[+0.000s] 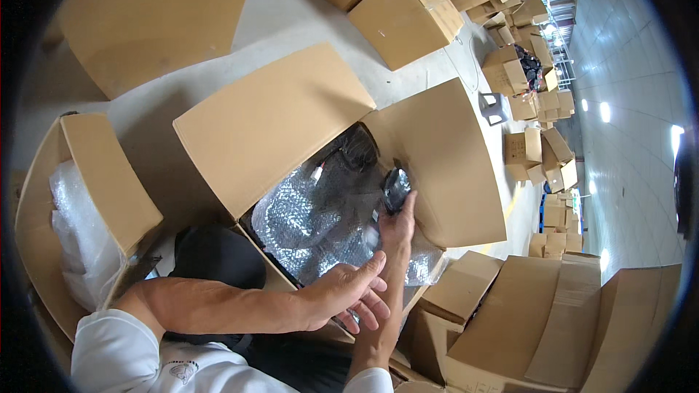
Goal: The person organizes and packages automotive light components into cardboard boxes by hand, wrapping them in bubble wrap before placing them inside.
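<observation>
The glossy black piece point(396, 191) is in my right hand point(397, 225), fingers closed on it, above the open carton point(273, 131) beside its right flap point(450, 167). My left hand point(348, 288) crosses over my right forearm point(387, 302), fingers loosely spread, gripping nothing. Bubble wrap point(302, 211) lies inside the carton; other boxes point(408, 20) stand around.

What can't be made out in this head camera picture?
Head view:
Lower contents of the open box: hidden by bubble wrap.
Some fingers of the right hand: hidden by the black item.
Upper-left cardboard panel: cut off by the picture's upper edge.
Far cartons: too small to tell their contents.
</observation>
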Motion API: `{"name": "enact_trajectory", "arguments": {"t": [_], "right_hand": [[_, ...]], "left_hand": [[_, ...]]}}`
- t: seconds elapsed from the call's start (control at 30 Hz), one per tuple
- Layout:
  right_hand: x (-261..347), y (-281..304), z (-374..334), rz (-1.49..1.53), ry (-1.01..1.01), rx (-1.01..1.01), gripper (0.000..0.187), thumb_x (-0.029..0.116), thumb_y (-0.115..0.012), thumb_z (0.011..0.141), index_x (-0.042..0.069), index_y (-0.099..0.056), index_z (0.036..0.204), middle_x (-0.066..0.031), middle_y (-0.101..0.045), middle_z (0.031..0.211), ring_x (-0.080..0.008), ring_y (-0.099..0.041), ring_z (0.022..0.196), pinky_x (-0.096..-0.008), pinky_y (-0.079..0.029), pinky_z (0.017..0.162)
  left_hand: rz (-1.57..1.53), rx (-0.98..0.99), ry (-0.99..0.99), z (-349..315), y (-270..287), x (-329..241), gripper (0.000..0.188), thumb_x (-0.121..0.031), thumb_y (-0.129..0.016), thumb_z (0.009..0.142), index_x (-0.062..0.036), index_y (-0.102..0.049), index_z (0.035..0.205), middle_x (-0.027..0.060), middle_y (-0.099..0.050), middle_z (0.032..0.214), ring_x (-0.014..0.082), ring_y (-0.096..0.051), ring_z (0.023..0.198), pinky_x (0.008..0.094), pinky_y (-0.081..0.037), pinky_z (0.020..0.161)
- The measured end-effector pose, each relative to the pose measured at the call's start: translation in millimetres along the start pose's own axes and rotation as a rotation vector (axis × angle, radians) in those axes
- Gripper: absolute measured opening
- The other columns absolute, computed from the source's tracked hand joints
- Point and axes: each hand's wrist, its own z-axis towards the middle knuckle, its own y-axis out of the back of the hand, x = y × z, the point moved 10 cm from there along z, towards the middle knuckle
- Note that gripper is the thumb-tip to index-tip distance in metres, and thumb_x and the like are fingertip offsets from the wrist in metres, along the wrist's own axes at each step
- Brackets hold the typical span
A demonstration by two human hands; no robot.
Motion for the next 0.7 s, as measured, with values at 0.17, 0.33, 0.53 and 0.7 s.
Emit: {"name": "enact_trajectory", "arguments": {"t": [0.17, 0.33, 0.53, 0.7], "right_hand": [[-3, 60, 41, -0.502, 0.303, -0.204, 0.043, 0.036, -0.072, 0.093, -0.001, -0.064, 0.115, -0.0131, -0.068, 0.115, -0.0271, -0.064, 0.103, -0.0392, -0.053, 0.081], [30, 12, 1, -1.331, 0.797, -0.338, 0.046, 0.035, -0.071, 0.090, -0.005, -0.064, 0.111, -0.0300, -0.064, 0.109, -0.0484, -0.059, 0.106, -0.0506, -0.047, 0.093], [106, 22, -97, -1.504, 0.777, 0.112, 0.044, 0.028, -0.072, 0.091, -0.002, -0.063, 0.121, -0.0234, -0.066, 0.111, -0.0339, -0.066, 0.099, -0.0416, -0.052, 0.085], [148, 131, -303, -1.149, 0.295, 0.367, 0.046, 0.024, -0.073, 0.093, -0.002, -0.060, 0.129, -0.0161, -0.068, 0.116, -0.0208, -0.067, 0.103, -0.0337, -0.054, 0.090]], "left_hand": [[0.110, -0.072, -0.157, 6, 1, -10, 0.082, -0.065, -0.032, 0.102, 0.0082, -0.045, 0.136, 0.0160, -0.069, 0.094, 0.0178, -0.069, 0.076, 0.0278, -0.056, 0.054], [0.179, -0.182, -0.196, 16, 15, -3, 0.069, -0.057, -0.035, 0.105, 0.0054, -0.049, 0.130, 0.0155, -0.068, 0.093, 0.0170, -0.069, 0.070, 0.0258, -0.055, 0.051], [0.541, -0.299, -0.148, 59, 36, 27, 0.039, -0.035, -0.053, 0.104, 0.0009, -0.061, 0.117, 0.0121, -0.070, 0.089, 0.0169, -0.070, 0.070, 0.0264, -0.055, 0.052], [0.997, -0.309, -0.265, 60, 5, 28, 0.035, -0.029, -0.058, 0.102, 0.0016, -0.064, 0.119, 0.0102, -0.072, 0.093, 0.0136, -0.068, 0.081, 0.0239, -0.054, 0.066]]}}
